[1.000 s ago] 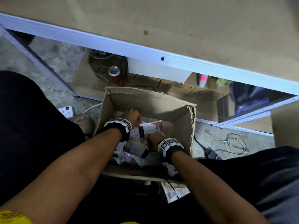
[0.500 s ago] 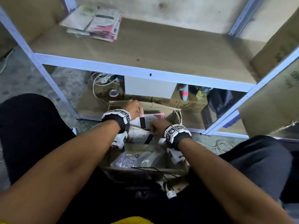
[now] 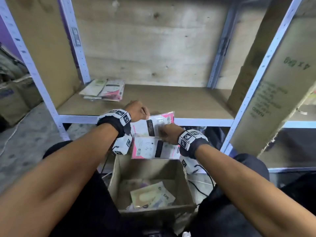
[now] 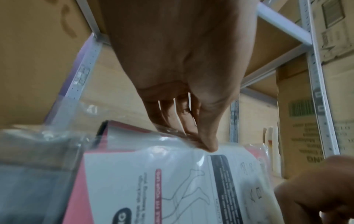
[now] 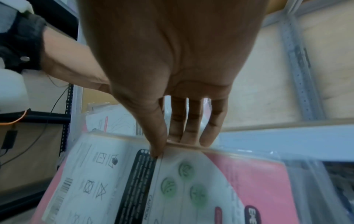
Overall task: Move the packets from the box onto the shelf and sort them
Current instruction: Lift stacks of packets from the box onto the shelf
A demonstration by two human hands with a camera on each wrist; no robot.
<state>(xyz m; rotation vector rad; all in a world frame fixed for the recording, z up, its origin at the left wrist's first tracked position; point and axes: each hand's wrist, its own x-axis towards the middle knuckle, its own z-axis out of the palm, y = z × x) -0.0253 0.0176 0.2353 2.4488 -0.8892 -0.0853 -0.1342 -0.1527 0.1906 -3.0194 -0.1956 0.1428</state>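
cardboard box (image 3: 147, 170) nearest, green packets (image 3: 152, 196) left inside | right hand (image 3: 168, 134) pinched lower pink packet (image 3: 153, 147) by its top edge, left hand (image 3: 136, 111) pinched upper pink packet (image 3: 153, 124) likewise, both above box | judged light, floppy, slick film; edge hold suits | beyond, wooden shelf (image 3: 179, 101), packet pile (image 3: 104, 90) back-left

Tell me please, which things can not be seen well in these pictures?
- Box contents: head view, the heap at the bottom is dim; no count possible.
- Stack on the shelf: head view, too small to read or count.
- Left hand packet: left wrist view, print blurred.
- Right hand packet: right wrist view, cut off by the bottom edge.
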